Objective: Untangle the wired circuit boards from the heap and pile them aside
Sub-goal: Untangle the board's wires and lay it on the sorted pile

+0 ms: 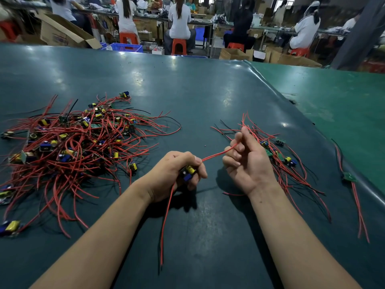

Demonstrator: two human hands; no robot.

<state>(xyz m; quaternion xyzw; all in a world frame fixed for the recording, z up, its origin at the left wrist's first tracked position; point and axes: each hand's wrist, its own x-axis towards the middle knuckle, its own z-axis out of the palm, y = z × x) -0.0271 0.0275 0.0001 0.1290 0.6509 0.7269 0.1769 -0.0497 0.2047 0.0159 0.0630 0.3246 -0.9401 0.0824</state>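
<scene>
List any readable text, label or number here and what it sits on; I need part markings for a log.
None can be read.
Small circuit board with a yellow capacitor in the left hand: markings too small.
Brown cardboard box beyond the table: red and blue print, blurred.
Tangled heap of red-wired boards: markings too small.

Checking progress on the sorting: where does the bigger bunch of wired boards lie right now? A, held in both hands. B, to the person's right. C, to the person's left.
C: the large tangled heap lies left of the hands, while the smaller sorted pile lies right.
</scene>
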